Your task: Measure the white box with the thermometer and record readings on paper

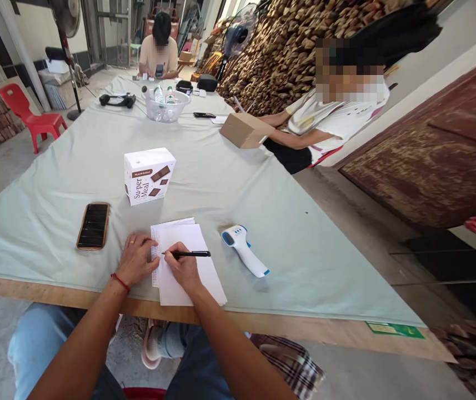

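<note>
My right hand (183, 268) grips a black pen (191, 254), its tip over the left part of a white sheet of paper (194, 286). Beside it, my left hand (138, 258) lies with fingers spread, its fingertips on the left edge of the papers. Under the top sheet, another page (154, 278) with small marks shows along the left. A white infrared thermometer (246, 250) with blue trim lies right of the papers. Left of my left hand rests a phone (93, 225) in a brown case. Beyond the papers stands a white box (149, 175) labelled "Su-per Meal".
A pale cloth covers the table (304, 266). Farther back are a clear plastic basin (166, 105) with bottles and a black device (116, 100). At right, a person (316, 122) handles a cardboard box (246, 130); another person (158, 53) sits at the far end with a phone.
</note>
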